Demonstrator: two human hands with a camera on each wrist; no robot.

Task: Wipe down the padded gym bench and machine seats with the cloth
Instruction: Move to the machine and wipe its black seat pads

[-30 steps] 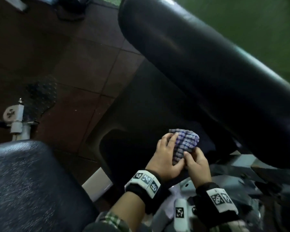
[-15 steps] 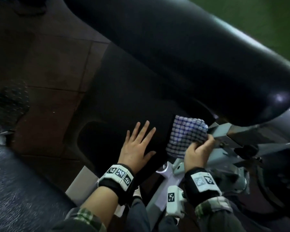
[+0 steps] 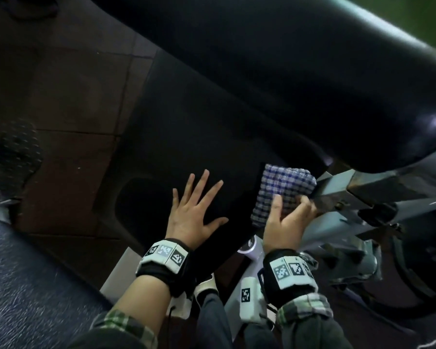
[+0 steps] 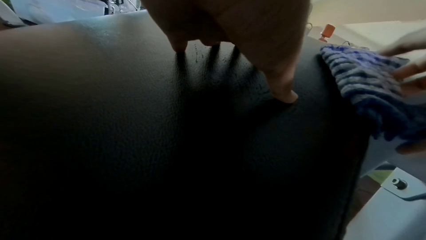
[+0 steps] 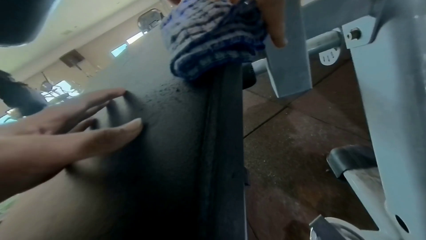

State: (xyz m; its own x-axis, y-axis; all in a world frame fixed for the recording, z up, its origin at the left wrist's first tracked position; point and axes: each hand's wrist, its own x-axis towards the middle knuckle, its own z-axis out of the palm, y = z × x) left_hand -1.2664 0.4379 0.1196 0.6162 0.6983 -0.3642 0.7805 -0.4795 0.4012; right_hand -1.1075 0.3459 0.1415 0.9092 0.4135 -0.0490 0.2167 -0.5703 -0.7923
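Left hand: the left hand (image 3: 194,212) lies flat on the black seat pad (image 3: 212,137), its 5 fingers (image 3: 203,183) straight and spread, holding nothing.
Left hand, close up: in the left wrist view the fingertips (image 4: 284,96) touch the grained surface of the seat pad (image 4: 138,116).
Right hand: the right hand (image 3: 286,219) grips the checked cloth (image 3: 282,192), thumb on top and fingers curled round its right edge.
Cloth: blue and white, folded into a thick wad; it sits on the right edge of the seat pad, just right of the left hand and apart from it.
Cloth, right wrist view: the cloth (image 5: 214,43) bunches over the pad's edge seam, with fingers (image 5: 273,25) wrapped down its outer side.
Hands: apart, side by side on the same pad.
Backrest: a long black padded backrest (image 3: 312,79) slants above and ahead of both hands.
Frame: grey metal frame (image 3: 350,190) right of the right hand, touching or nearly touching the cloth; I cannot tell which.
Second pad: a dark textured pad (image 3: 23,285) lies well left of the left hand.
Floor: dark brown tiles (image 3: 61,84) lie beyond the left hand.
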